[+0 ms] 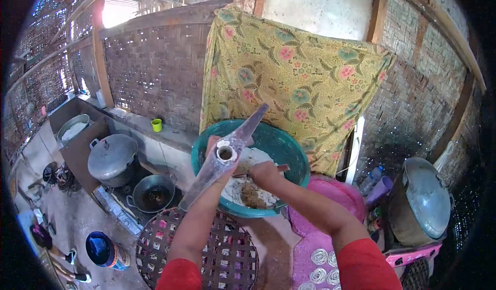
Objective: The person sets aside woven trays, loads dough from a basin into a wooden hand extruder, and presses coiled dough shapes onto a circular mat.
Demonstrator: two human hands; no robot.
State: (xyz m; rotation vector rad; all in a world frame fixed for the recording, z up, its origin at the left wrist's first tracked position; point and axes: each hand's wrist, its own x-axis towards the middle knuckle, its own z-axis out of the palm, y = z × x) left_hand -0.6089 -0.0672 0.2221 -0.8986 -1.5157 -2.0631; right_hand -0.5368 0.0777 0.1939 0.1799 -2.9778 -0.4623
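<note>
A big grey pot (112, 161) with its lid on sits at 9 o'clock from the left hand (228, 175). A dark pan (153, 194) is near the pot, at its 4 o'clock. A small green cup (156, 125) stands at 10 o'clock from the left hand. A round basket (227, 246) made of dark strips lies at 6 o'clock.

The left hand's fingers are wrapped around a long grey tool (238, 136), but the tool hides most of them. The tool has a round hole in the middle, and its ends point to 1 o'clock and 7 o'clock. It is up above a green tub (292, 145).

In the tub there is white powder (263, 155) and a brown lump (252, 196). The right hand (265, 175) is bunched up over them. The lump is just beside it, at 7 o'clock. A brown stick (283, 168) shows at its 3 o'clock. I can't tell if the fingers are tight on the stick, because their tips are hidden.

A pink tray (330, 192) is at 4 o'clock from that hand.
</note>
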